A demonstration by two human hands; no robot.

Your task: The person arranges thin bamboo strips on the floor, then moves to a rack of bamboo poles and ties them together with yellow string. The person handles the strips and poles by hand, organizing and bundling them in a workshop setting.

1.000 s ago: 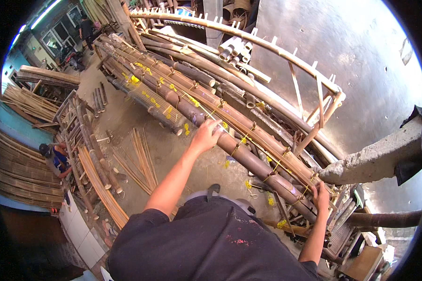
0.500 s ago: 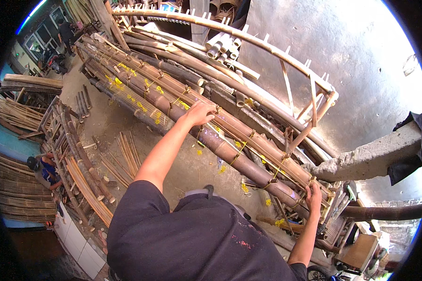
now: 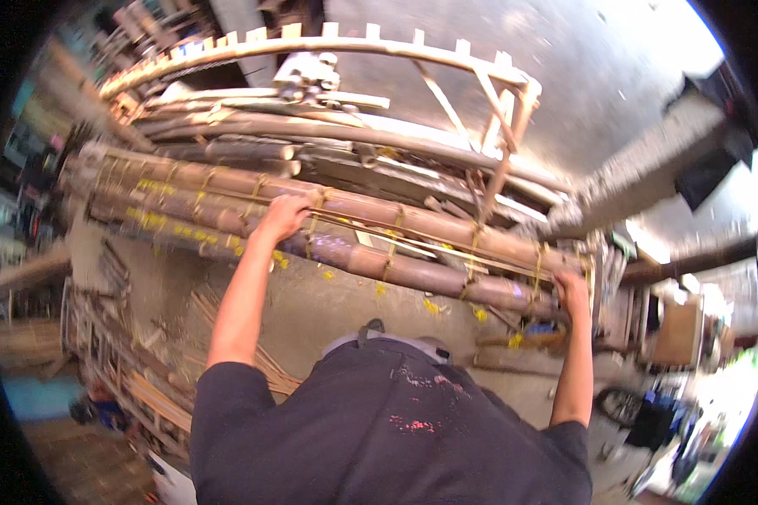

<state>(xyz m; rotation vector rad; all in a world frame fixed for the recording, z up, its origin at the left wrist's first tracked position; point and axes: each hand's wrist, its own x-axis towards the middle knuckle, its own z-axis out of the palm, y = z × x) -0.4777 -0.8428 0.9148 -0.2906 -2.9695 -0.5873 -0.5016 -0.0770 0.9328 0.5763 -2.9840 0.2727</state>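
Observation:
Two thick brown bamboo poles lie side by side across the view, an upper pole and a lower pole. Thin bamboo strips run lengthwise between them, and yellow ties loop around the poles and hang below. My left hand is closed, its fingers curled over the strips about midway along. Near the right end of the poles, my right hand has its fingers bent around the strip ends. Both hands partly hide what lies under their fingers.
Behind the poles lie more bamboo lengths and a curved bamboo frame with upright pegs. A concrete beam slants in from the right. Bamboo pieces crowd the lower left, where a blurred person sits. A wheel stands at lower right.
My view has swung round, so the poles now lie more nearly level. Both hands stay at the strips, the left around the middle and the right near the right end.

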